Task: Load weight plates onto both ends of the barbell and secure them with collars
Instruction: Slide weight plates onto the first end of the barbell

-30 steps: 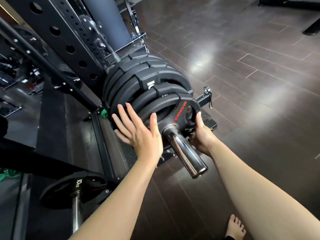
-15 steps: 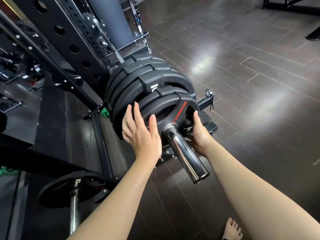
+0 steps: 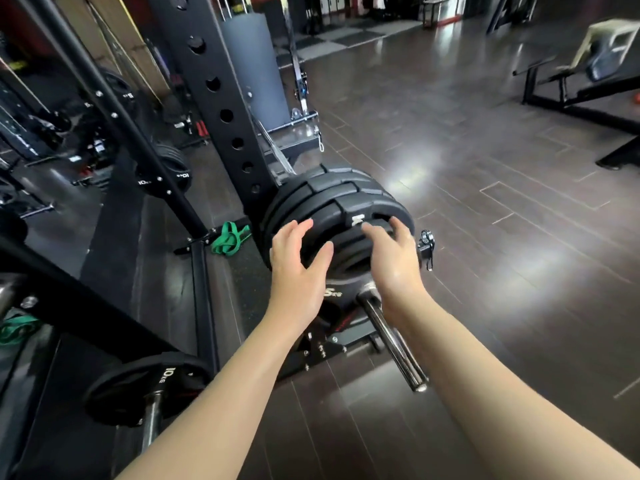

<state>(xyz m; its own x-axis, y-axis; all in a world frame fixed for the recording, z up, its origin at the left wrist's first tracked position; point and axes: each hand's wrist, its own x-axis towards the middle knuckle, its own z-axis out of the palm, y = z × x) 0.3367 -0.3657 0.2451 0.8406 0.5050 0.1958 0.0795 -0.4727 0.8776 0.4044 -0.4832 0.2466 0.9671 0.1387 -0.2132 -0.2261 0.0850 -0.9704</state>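
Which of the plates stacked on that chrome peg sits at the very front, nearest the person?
The small 5 kg plate, outermost on the chrome peg. It is smaller than the plates behind it, and both hands reach over it.

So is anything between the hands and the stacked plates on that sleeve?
Nothing visible. The left hand and right hand hover open right at the plate stack, fingers spread over its outer face. The bare chrome sleeve juts out below the right wrist.

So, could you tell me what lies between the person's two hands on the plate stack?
In the head view, between the left hand and right hand shows only the black rubber face of the stacked weight plates; the chrome barbell sleeve emerges below them.
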